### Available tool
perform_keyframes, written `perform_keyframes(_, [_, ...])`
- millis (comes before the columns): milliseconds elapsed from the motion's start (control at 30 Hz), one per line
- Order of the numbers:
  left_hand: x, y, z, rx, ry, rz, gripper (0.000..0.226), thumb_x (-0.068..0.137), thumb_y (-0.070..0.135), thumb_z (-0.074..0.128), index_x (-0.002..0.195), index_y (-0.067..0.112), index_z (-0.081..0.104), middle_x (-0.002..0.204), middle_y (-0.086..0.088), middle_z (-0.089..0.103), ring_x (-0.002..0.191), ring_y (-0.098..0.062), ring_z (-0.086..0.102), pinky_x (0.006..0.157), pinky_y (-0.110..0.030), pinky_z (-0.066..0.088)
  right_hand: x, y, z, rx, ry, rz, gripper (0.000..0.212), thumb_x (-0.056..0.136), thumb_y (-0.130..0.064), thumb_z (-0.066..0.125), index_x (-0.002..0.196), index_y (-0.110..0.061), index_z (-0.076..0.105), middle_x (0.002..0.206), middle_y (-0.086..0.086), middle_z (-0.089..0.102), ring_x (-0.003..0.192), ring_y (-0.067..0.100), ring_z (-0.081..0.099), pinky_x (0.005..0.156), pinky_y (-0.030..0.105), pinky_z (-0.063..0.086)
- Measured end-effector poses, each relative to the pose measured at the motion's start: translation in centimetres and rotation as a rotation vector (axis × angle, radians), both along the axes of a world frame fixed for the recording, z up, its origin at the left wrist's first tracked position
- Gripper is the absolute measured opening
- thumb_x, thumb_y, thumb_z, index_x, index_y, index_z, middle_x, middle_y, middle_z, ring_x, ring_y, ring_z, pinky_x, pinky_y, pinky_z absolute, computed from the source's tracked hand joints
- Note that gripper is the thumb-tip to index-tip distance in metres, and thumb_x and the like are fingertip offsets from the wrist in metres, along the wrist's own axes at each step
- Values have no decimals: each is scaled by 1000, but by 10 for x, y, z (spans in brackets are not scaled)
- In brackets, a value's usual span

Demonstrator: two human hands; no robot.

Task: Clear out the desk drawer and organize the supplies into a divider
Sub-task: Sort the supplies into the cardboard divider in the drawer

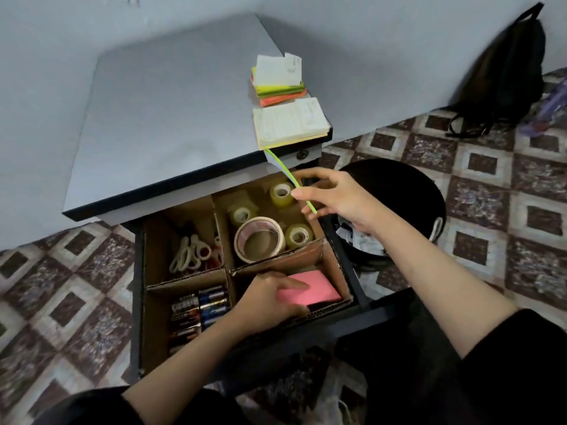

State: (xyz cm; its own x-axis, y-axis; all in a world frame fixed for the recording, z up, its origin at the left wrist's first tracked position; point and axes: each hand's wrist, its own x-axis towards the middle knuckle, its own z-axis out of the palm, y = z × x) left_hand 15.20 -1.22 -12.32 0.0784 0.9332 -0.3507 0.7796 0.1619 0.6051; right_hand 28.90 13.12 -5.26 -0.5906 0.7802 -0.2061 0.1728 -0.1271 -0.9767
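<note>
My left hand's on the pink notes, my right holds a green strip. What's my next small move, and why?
Probably lower the green strip in your right hand into the near right compartment, beside the pink notes under your left hand. Tape rolls, scissors and batteries occupy the other three, so it likely belongs there.

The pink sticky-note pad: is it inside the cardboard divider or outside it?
Inside. The pink pad lies in the front right compartment of the cardboard divider, gripped by the left hand.
</note>
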Motion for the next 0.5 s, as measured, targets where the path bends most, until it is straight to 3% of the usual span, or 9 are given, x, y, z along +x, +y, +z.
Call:
perform_keyframes(133, [4, 7, -15, -14, 72, 3, 45, 70, 22, 79, 114, 22, 68, 121, 7, 64, 116, -6, 53, 101, -12, 30, 4, 8, -5, 9, -43, -1, 36, 78, -27, 72, 113, -25, 62, 89, 10, 62, 73, 14, 63, 81, 42, 54])
perform_keyframes(300, [4, 7, -19, -113, 74, 38, 43, 78, 47, 68, 118, 32, 63, 134, 4, 47, 130, -11, 33, 109, -20, 21, 6, 12, -6, 7, -68, 13, 39, 79, -27, 71, 116, -24, 60, 91, 7, 65, 75, 13, 65, 79, 39, 56])
perform_keyframes(400, [4, 9, -18, -155, 70, 15, 39, 84, 49, 61, 119, 32, 63, 140, 3, 41, 134, -10, 27, 112, -23, 18, 4, 11, -8, 7, -77, 14, 41, 78, -30, 71, 116, -24, 59, 90, 7, 66, 76, 15, 66, 79, 40, 56])
perform_keyframes(500, [7, 12, -12, -177, -29, 25, 37, 89, 45, 56, 120, 27, 63, 139, 10, 45, 131, -5, 35, 100, -13, 23, 5, 11, -11, -9, -80, 17, 42, 77, -31, 71, 116, -24, 59, 92, 9, 66, 78, 18, 66, 80, 41, 56])
